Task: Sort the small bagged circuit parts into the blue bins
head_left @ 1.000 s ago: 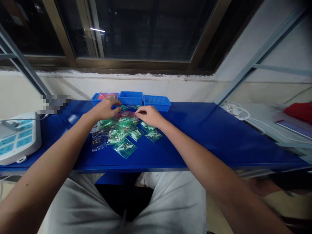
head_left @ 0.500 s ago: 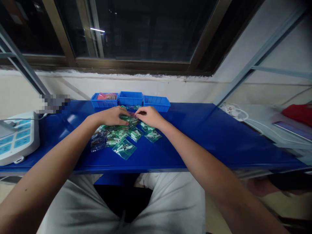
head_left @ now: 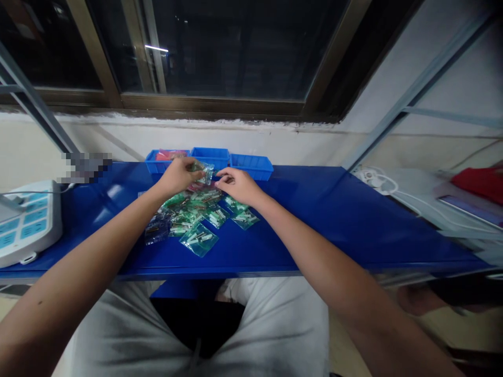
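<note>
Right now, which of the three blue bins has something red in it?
The leftmost bin, beyond the left hand: reddish packaging shows inside. The middle bin and right-hand bin show none.

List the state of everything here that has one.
Left hand: pinching a clear packet.
Right hand: fingers curled, grip unclear.
Packet pile: loose, overlapping, packets filled.
Left blue bin: open-topped, pink bag inside.
Middle blue bin: open-topped, no contents visible.
Right blue bin: open-topped, contents unclear.
Window: dark; open or shut unclear.
</note>
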The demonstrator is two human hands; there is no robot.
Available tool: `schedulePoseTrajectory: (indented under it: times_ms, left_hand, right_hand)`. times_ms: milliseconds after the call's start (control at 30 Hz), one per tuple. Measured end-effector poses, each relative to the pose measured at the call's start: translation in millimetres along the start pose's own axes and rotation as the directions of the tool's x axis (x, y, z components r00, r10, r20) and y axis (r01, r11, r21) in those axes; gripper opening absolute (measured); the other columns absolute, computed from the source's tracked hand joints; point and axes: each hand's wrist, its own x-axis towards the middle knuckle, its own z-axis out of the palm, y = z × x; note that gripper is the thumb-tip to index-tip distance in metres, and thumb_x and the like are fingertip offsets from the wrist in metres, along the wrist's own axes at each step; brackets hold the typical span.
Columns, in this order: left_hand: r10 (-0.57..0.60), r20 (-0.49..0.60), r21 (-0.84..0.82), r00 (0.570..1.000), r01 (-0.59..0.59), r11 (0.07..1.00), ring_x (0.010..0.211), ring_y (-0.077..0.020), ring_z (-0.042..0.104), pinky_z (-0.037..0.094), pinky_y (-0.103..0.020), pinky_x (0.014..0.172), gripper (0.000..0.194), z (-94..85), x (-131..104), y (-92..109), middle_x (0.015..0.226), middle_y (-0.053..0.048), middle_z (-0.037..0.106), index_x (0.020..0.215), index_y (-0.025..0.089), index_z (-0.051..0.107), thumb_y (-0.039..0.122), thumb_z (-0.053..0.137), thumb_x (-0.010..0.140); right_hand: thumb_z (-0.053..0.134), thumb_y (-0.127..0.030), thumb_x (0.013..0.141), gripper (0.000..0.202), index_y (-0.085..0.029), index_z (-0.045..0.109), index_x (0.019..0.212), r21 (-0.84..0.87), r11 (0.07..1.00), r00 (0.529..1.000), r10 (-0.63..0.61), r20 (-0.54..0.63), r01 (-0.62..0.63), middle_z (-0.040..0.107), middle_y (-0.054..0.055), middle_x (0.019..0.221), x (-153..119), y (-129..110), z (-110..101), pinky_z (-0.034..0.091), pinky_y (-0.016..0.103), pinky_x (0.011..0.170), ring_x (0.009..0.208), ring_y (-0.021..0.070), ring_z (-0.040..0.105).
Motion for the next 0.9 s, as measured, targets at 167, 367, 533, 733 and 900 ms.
schedulePoseTrajectory:
  times_ms: [167,367,533,733,900]
  left_hand:
    - [-0.180,0.115,-0.188,0.977,0.199,0.962,0.049,-0.0103,0.045,0.037,-0.025,0.049,0.026,14.1,-7,9,0.058,-0.001,0.051,0.081,0.017,0.064,0.037,0.052,0.092]
    - [-0.173,0.176,-0.168,0.969,0.203,0.965,0.054,-0.0137,0.054,0.042,-0.029,0.052,0.029,9.8,-6,9,0.058,-0.004,0.054,0.077,0.019,0.064,0.045,0.058,0.090]
    - [-0.186,0.207,-0.124,0.961,0.214,0.969,0.052,-0.0139,0.055,0.041,-0.031,0.050,0.032,3.4,-5,5,0.066,-0.009,0.064,0.071,0.018,0.064,0.046,0.061,0.087]
    - [-0.161,0.203,-0.150,0.966,0.193,0.970,0.047,-0.0120,0.053,0.040,-0.027,0.045,0.030,4.2,-5,5,0.058,-0.006,0.062,0.069,0.018,0.062,0.043,0.063,0.085]
    - [-0.158,0.210,-0.196,0.965,0.200,0.960,0.046,-0.0112,0.054,0.040,-0.025,0.044,0.030,3.8,-6,7,0.058,-0.005,0.062,0.067,0.018,0.060,0.043,0.064,0.085]
  right_hand:
    - [0.065,-0.030,0.085,0.011,-0.020,0.062,0.084,0.050,0.998,0.999,-0.022,-0.034,0.024,0.068,0.005,0.081,2,2,3,0.047,0.032,0.070,0.077,0.0185,0.062]
    - [0.059,-0.022,0.086,0.018,-0.020,0.053,0.069,0.058,0.998,0.992,-0.030,-0.124,0.037,0.062,0.002,0.068,6,4,-1,0.045,0.031,0.066,0.067,0.0163,0.060]
    - [0.057,-0.022,0.088,0.020,-0.022,0.050,0.069,0.127,0.992,0.992,0.022,-0.124,-0.006,0.056,-0.001,0.054,4,0,-2,0.043,0.029,0.055,0.052,0.0150,0.057]
    - [0.058,-0.023,0.088,0.019,-0.022,0.051,0.070,0.169,0.985,0.995,0.056,-0.081,-0.041,0.056,-0.002,0.049,3,0,-1,0.043,0.027,0.049,0.045,0.0141,0.056]
    - [0.060,-0.028,0.089,0.018,-0.022,0.050,0.075,0.256,0.962,0.994,0.103,-0.032,-0.092,0.054,-0.004,0.047,3,0,-1,0.040,0.024,0.041,0.038,0.0123,0.053]
